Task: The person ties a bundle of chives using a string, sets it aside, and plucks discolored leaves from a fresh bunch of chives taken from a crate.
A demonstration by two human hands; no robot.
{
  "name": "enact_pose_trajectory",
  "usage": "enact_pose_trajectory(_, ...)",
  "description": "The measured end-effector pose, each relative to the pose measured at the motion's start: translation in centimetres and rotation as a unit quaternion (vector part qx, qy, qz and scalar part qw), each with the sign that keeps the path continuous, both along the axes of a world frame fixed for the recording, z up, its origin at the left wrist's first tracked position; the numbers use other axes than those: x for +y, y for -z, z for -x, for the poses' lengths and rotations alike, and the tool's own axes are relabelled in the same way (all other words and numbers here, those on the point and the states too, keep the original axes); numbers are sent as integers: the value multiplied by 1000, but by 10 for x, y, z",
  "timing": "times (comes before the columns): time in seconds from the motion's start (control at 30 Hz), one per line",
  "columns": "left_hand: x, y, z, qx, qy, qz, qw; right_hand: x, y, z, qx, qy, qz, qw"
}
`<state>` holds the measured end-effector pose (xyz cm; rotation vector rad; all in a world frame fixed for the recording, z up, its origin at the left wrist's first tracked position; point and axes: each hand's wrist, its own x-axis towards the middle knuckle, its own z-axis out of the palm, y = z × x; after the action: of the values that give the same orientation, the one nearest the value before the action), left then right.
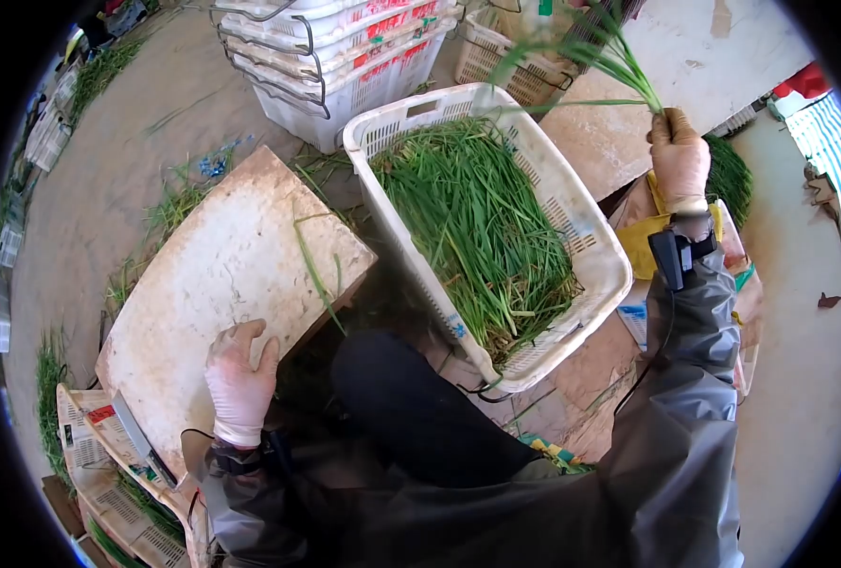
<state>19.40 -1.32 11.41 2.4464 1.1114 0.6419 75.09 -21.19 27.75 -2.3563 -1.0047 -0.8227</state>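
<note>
Up in the right hand [681, 163], gripped tight, one bunch of greens [644, 83] beside the white crate [617, 275]; plenty of loose stalks [482, 222] left inside; left hand [240, 377] half open, empty, over the tabletop [217, 251]

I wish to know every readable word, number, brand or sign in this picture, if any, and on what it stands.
No text is clear enough to quote.
Red writing on the stacked crates: too blurred.
Blue mark on the white basket: too unclear to tell if it is writing.
Pale label on the black wrist device: too small.
Red patch beside the knife: too small to tell.
</note>
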Motion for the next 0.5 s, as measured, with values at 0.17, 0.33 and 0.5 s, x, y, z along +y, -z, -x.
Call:
enact_pose_trajectory(0.17,-1,1,4,1,-2,6,1000,0,117,23,165,-135,99,972)
enact_pose_trajectory(0.33,0,2,12,1,-5,5,1000,-37,270,116,313,-69,498,806)
enact_pose_trajectory(0.5,-1,2,10,-10,-3,10,1000,-63,333,129,396,-103,518,751)
